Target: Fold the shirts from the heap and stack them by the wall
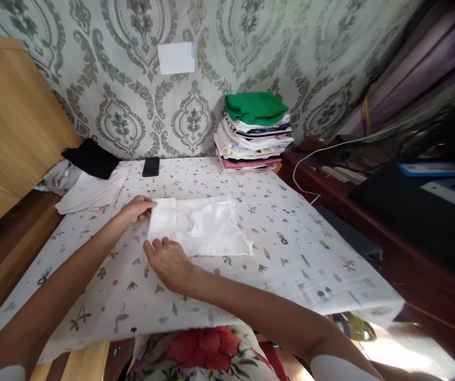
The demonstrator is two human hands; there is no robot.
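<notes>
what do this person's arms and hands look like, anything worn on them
The left hand and right hand are ungloved, with no jewellery visible. Both forearms are bare, with no markings to be made out. Plain white sleeves show at the bottom of the view.

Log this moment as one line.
left hand: holding white garment at far-left corner | right hand: near-left corner, grip unclear | phone: lying beyond | clothes stack: green piece topmost

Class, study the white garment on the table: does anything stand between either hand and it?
Nothing visible does. The left hand is at the far left corner of the white garment, the right hand at its near left corner; the black phone lies farther back.
</notes>
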